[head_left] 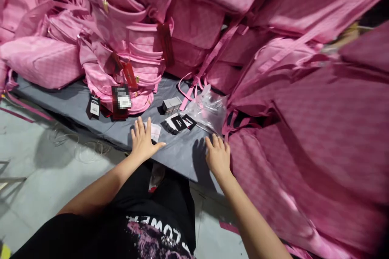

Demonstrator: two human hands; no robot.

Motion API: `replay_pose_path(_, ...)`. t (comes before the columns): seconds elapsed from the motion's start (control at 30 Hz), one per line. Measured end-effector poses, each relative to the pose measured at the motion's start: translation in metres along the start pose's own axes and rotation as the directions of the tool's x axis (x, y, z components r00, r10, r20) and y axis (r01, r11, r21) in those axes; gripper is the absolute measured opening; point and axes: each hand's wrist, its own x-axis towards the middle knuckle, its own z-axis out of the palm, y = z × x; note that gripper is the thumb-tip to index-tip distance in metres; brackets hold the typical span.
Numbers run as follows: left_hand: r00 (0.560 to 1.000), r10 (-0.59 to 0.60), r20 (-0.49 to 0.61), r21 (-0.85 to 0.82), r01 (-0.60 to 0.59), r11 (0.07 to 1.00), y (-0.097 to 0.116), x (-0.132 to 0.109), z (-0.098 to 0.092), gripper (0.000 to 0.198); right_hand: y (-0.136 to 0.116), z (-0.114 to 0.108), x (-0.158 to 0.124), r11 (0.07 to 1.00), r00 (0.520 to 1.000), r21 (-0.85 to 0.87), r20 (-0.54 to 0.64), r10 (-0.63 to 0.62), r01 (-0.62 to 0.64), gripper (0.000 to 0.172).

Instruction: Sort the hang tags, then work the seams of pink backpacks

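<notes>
My left hand (142, 141) is spread with its thumb out, over the front edge of the grey table (179, 153). Partly behind its fingers lies a small pale label sheet (155, 131). My right hand (218, 156) hovers or rests near the table's right side, fingers apart and slightly bent, holding nothing visible. Between and beyond the hands lie a fanned pile of black and white hang tags (176, 123) and a grey stack of tags (172, 106). A clear plastic bag (208, 109) sits just beyond my right hand.
Stacked pink backpacks (124, 36) with red and black tags stand at the back left. More pink bags (319, 129) are piled high along the right, close to my right arm. Loose clear cord (91, 151) lies on the floor to the left.
</notes>
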Motion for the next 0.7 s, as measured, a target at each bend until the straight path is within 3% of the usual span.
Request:
replay_pose_path(0.07, 0.999, -0.024, 0.047, 0.017, 0.023, 1.000, -0.002, 0.006, 0.004, 0.124, -0.023, 0.007, -0.003, 0.971, 0.999, 0.236, 0.012, -0.032, 0.028, 0.046)
replay_pose_path(0.17, 0.998, -0.028, 0.065, 0.047, 0.025, 0.999, -0.008, 0.010, 0.005, 0.112, -0.076, 0.022, -0.003, 0.776, 0.997, 0.631, 0.053, -0.057, 0.011, 0.040)
replay_pose_path(0.23, 0.998, 0.004, 0.067, 0.040, -0.007, 0.999, -0.015, 0.010, 0.003, 0.104, -0.113, 0.034, 0.005, 0.671, 0.997, 0.742, 0.053, -0.061, 0.002, 0.037)
replay_pose_path(0.37, 0.991, 0.103, 0.087, 0.014, -0.104, 0.994, -0.029, 0.004, 0.001, 0.101, -0.165, 0.048, 0.022, 0.597, 0.999, 0.802, 0.035, -0.029, -0.011, 0.025)
replay_pose_path(0.47, 0.988, 0.129, 0.081, 0.059, -0.134, 0.989, -0.034, -0.001, 0.001, 0.097, -0.178, 0.045, 0.019, 0.566, 0.999, 0.824, 0.033, -0.011, -0.021, 0.019)
replay_pose_path(0.7, 0.985, 0.153, 0.080, 0.110, -0.162, 0.981, -0.031, -0.003, -0.001, 0.092, -0.183, 0.044, 0.013, 0.541, 0.997, 0.838, 0.040, 0.069, -0.071, 0.013)
